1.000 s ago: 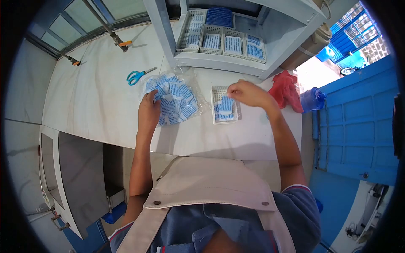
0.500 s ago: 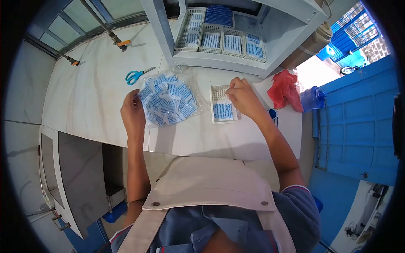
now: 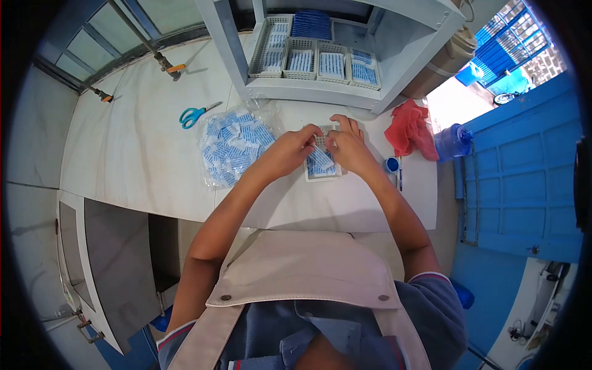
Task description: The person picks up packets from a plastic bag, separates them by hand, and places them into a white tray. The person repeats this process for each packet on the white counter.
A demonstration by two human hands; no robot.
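Over a small white basket (image 3: 324, 178), my left hand (image 3: 290, 151) pinches a blue-and-white printed packet (image 3: 320, 159) at its upper end. My right hand (image 3: 350, 148) is closed at the basket's right side, its fingertips close to the same packet; what they grip is too small to make out. More printed packets lie inside the basket, partly hidden by the hands. Left of the basket is a clear plastic bag (image 3: 231, 148) full of similar packets. Teal-handled scissors (image 3: 192, 116) lie behind the bag.
A grey shelf (image 3: 308, 91) at the back holds baskets of packets (image 3: 300, 60) and a blue stack (image 3: 311, 26). To the right are a red cloth (image 3: 408, 129), a water bottle (image 3: 453, 143), a small blue-topped container (image 3: 391, 164) and a pen (image 3: 401, 174).
My left hand has moved right from the bag's left edge to the basket, with a packet now at its fingers. My right hand has stayed near the basket. The view has shifted slightly.
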